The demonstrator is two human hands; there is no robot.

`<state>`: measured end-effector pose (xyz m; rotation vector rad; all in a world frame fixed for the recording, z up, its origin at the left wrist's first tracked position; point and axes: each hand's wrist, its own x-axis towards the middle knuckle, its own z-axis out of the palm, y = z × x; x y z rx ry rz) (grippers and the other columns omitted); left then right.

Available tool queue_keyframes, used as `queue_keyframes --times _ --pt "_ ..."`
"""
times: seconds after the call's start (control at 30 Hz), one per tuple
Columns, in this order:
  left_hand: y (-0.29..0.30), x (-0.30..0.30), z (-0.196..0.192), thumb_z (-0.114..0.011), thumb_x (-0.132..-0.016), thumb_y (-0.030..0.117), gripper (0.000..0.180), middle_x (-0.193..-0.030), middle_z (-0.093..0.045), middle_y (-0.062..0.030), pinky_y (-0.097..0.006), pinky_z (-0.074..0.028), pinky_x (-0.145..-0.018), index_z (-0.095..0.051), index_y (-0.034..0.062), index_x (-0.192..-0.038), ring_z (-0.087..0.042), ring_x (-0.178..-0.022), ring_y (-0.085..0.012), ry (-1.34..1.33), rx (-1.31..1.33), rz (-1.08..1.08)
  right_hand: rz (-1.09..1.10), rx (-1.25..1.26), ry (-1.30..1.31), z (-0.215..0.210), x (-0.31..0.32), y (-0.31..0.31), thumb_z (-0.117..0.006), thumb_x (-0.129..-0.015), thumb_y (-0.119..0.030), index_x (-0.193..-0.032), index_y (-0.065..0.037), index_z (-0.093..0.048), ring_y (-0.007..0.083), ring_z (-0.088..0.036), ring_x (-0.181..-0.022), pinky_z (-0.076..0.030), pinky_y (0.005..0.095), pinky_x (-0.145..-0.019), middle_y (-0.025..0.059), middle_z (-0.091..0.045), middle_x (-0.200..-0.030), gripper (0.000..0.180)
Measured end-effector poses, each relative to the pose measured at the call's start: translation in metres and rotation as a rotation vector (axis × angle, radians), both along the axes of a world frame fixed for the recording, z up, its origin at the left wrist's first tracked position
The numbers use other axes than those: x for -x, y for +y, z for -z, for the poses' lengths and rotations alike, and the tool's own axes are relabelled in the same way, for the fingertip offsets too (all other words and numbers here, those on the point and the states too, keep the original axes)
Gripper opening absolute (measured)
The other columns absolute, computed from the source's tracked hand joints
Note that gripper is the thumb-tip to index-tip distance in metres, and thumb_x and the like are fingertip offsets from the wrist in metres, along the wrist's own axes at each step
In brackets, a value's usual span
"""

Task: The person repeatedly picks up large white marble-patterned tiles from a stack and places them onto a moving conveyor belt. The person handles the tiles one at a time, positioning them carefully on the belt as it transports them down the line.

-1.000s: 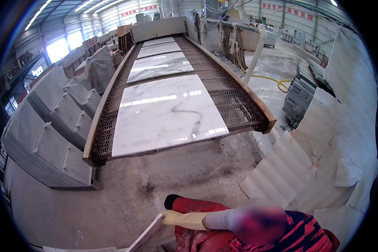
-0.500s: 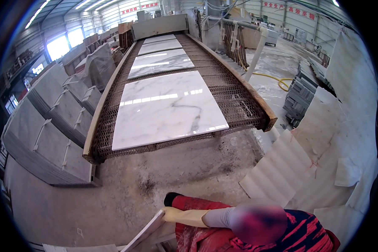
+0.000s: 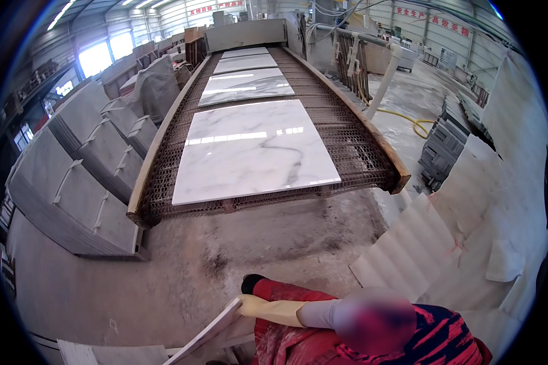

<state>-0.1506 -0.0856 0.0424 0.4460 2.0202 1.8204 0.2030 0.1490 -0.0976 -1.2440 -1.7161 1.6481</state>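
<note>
My right hand, in a yellow glove, is closed around the upper end of a thin white slab near the bottom of the picture. The slab slants down to the left and runs out of the frame. My left hand is outside the picture. Below the slab, a pale flat panel shows at the lower edge. Ahead lies a roller conveyor with mesh, bearing several polished slabs in a row. The nearest polished slab is white with grey veins. My right hand is well apart from the conveyor.
Grey slabs lean in stacked rows on the left. A wooden rail edges the conveyor. To the right are a stack of dark grey pieces, a yellow hose and pale foam sheets on the floor.
The view has tilted slightly, so the conveyor and stacks sit a little higher and farther right. My right hand keeps its grip, and the slab's lower end has swung slightly left.
</note>
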Motion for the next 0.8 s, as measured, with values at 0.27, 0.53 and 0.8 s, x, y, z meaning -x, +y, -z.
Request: queue_keyframes --times 0.27,0.53,0.8 --pt "-0.011 0.007 0.005 -0.048 -0.098 0.028 0.040 -0.119 -0.059 -0.0148 -0.038 -0.039 -0.103 -0.057 -0.0010 -0.124 -0.054 -0.113 -0.0262 0.017 -0.017 0.001 0.008 -0.003 0.009 0.014 0.002 0.002 -0.056 -0.076 -0.007 -0.108 -0.007 -0.063 0.0267 -0.066 -0.081 -0.051 0.0373 -0.071 0.0143 -0.069 -0.087 0.032" --pt "0.004 0.005 -0.005 -0.048 -0.098 0.028 0.039 -0.117 -0.060 -0.0145 -0.038 -0.040 -0.102 -0.058 -0.0014 -0.122 -0.055 -0.111 -0.0260 -0.028 -0.001 -0.009 -0.004 -0.019 0.065 0.018 0.003 0.004 -0.058 -0.075 -0.007 -0.107 -0.006 -0.065 0.0268 -0.066 -0.088 -0.050 0.0357 -0.077 0.0151 -0.070 -0.093 0.032" --pt "0.008 0.002 -0.011 -0.048 -0.098 0.028 0.039 -0.114 -0.061 -0.0143 -0.038 -0.040 -0.101 -0.059 -0.0017 -0.120 -0.056 -0.108 -0.0257 -0.054 0.002 -0.004 -0.006 -0.011 0.027 0.003 -0.003 0.004 -0.058 -0.073 -0.005 -0.109 -0.004 -0.065 0.0281 -0.065 -0.095 -0.049 0.0362 -0.085 0.0158 -0.070 -0.101 0.036"
